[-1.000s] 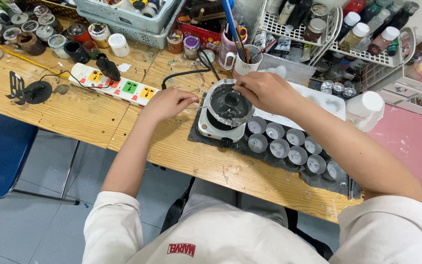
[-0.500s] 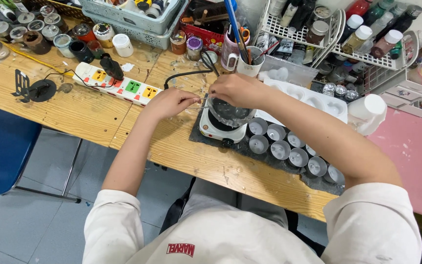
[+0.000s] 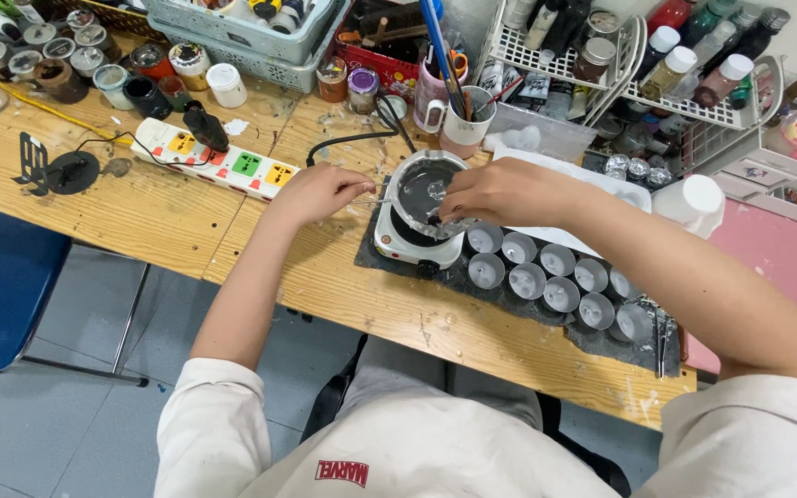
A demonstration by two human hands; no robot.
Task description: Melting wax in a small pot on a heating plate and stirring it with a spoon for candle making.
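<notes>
Since half a second ago the right hand [image 3: 500, 192] has slid from the far rim of the small metal pot [image 3: 428, 191] to its near right edge, so the dark liquid inside shows again, with a pale lump near the middle. That pot sits on a little white hot plate [image 3: 408, 244] at the left end of a dark mat [image 3: 546, 318] on the wooden worktop [image 3: 122, 207]. The right hand's fingers are curled narrow over the pot's rim; whether they pinch anything I cannot tell. The left hand [image 3: 317, 192] rests on the worktop just left of the pot, fingers closed on its thin wire handle [image 3: 373, 199], as before. Two rows of small silver cups [image 3: 546, 272] stand on the mat to the right of the hot plate, with a white mould tray [image 3: 620, 189] behind them. A power strip [image 3: 223, 161] with coloured sockets lies farther left, a white mug [image 3: 463, 124] of brushes stands behind the pot, and jars and bottles crowd the back edge.
</notes>
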